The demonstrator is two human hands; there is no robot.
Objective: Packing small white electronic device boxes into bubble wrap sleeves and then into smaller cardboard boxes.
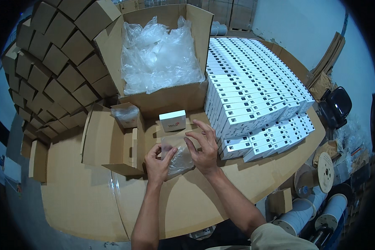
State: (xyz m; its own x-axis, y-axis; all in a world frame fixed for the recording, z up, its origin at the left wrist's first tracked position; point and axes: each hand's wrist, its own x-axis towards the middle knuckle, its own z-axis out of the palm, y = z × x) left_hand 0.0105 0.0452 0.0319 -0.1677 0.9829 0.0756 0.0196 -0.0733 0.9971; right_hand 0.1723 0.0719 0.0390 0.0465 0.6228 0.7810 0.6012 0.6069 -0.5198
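Between my hands is a clear plastic bag [180, 161], its edge pinched by the thumb and fingers of my left hand [157, 163]. My right hand [204, 151] is at the bag's right side with its fingers spread and curved; whether its thumb touches the plastic is hard to see. Just beyond the bag, a small white box [172, 121] with a small red mark sits on the cardboard surface. To the left stands an open brown carton [127, 167], with a plastic-wrapped item [127, 116] at its far end.
A large carton [164, 102] full of clear plastic bags [158, 58] stands at the back. Stacked white boxes [254, 96] cover the right side. Brown cartons [56, 66] pile up at the left. Cable spools [325, 171] are beyond the cardboard-covered table's [187, 208] right edge.
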